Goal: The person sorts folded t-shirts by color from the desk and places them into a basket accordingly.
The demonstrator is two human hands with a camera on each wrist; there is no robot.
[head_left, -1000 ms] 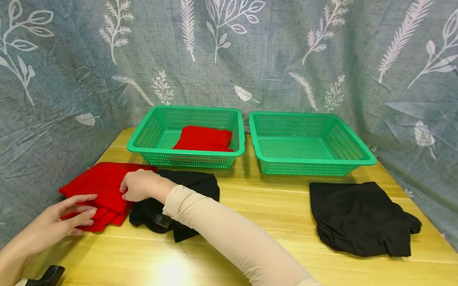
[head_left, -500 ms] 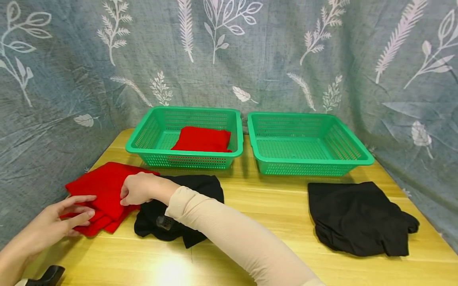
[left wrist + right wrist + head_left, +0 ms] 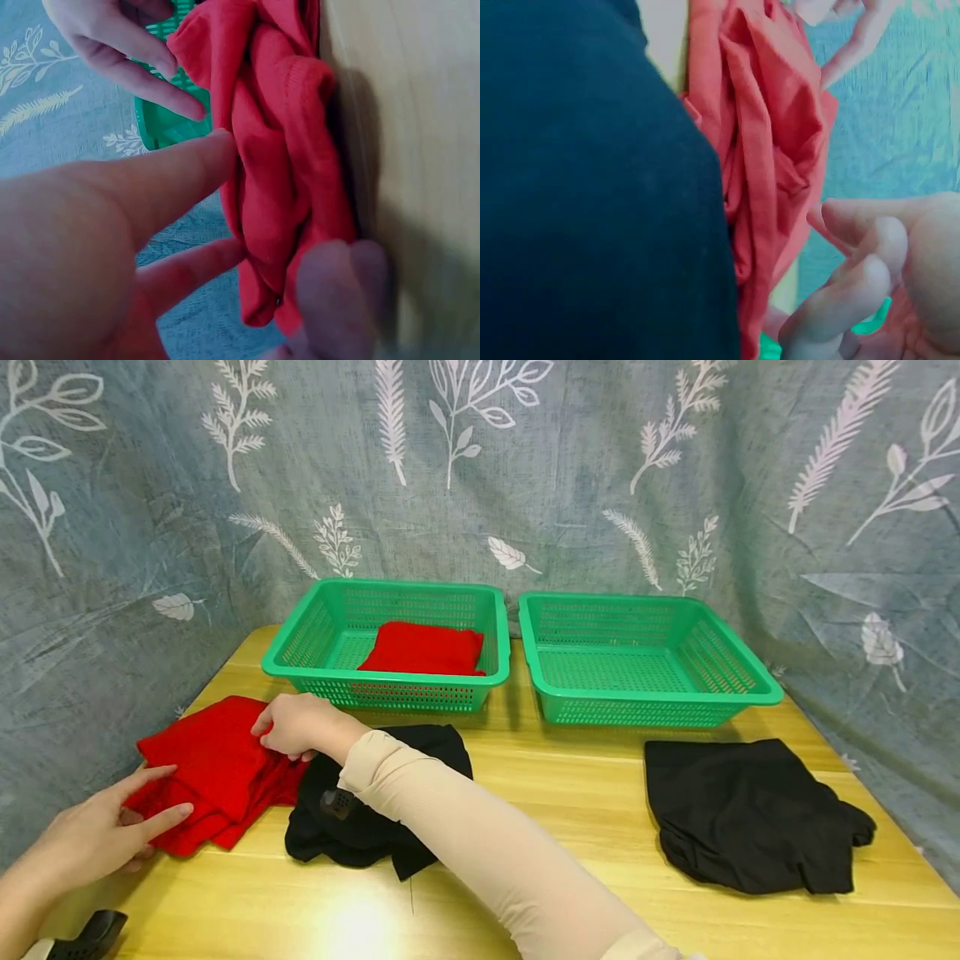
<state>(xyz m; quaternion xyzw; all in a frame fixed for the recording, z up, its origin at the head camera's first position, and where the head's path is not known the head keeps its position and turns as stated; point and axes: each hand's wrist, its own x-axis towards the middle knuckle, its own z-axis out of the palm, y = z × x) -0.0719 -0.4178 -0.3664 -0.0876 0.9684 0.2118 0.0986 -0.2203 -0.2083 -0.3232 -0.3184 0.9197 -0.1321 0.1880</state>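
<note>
A loosely folded red garment [image 3: 217, 752] lies in layers at the table's left, a stitched seam showing in the left wrist view. My left hand [image 3: 97, 835] is at its near left side, fingers spread; in the left wrist view fingertips [image 3: 221, 142] touch the cloth. Over the far right part of the same garment is my right hand [image 3: 303, 727], its fingers loosely bent at the fabric without gripping it. A crumpled black garment [image 3: 375, 835] sits just right of the red one, partly hidden under my right forearm.
Behind stand two green plastic baskets: the left one [image 3: 390, 677] holds a folded red garment [image 3: 423, 649], the right one [image 3: 652, 697] shows its bare mesh floor. Another black garment [image 3: 750, 818] lies at the right of the wooden table [image 3: 555, 793]. A patterned curtain [image 3: 570, 485] hangs behind.
The red garment's upper layer has shifted slightly right, along with the black one. My right hand has let go of the cloth and moved a little away from me. My left fingers have spread wider.
</note>
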